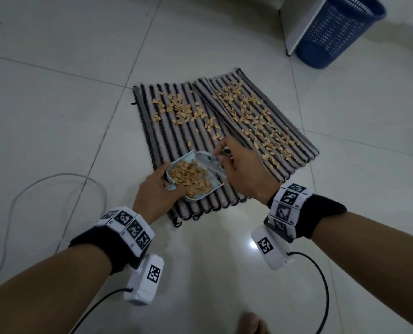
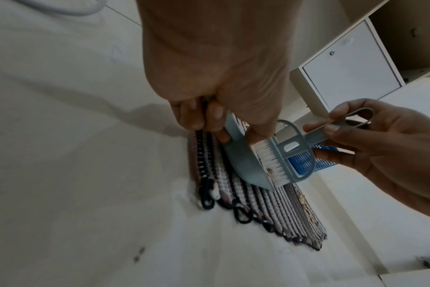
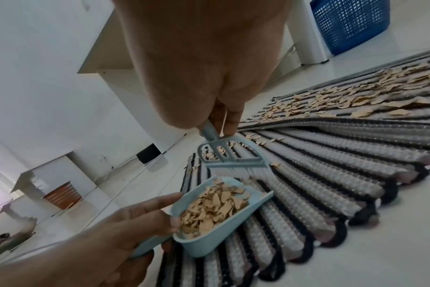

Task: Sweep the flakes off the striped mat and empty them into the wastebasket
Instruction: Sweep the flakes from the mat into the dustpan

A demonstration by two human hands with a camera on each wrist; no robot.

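The striped mat [image 1: 166,141] lies on the tiled floor with tan flakes [image 1: 248,114] scattered over its far half. My left hand [image 1: 156,189] grips the handle of a pale blue dustpan [image 1: 200,197] heaped with flakes, its mouth resting on the mat's near part. My right hand [image 1: 239,162] pinches the handle of a small blue brush [image 3: 230,157], whose white bristles [image 2: 270,161] sit at the pan's mouth. The blue mesh wastebasket [image 1: 338,32] stands at the far right, beyond the mat.
A white cabinet [image 1: 302,22] stands just left of the wastebasket. A pale cable [image 1: 55,177] loops over the floor left of the mat. Black wrist-camera cords trail near my arms. A fold runs across the mat's middle [image 3: 331,118]. A bare foot [image 1: 251,324] shows at the bottom.
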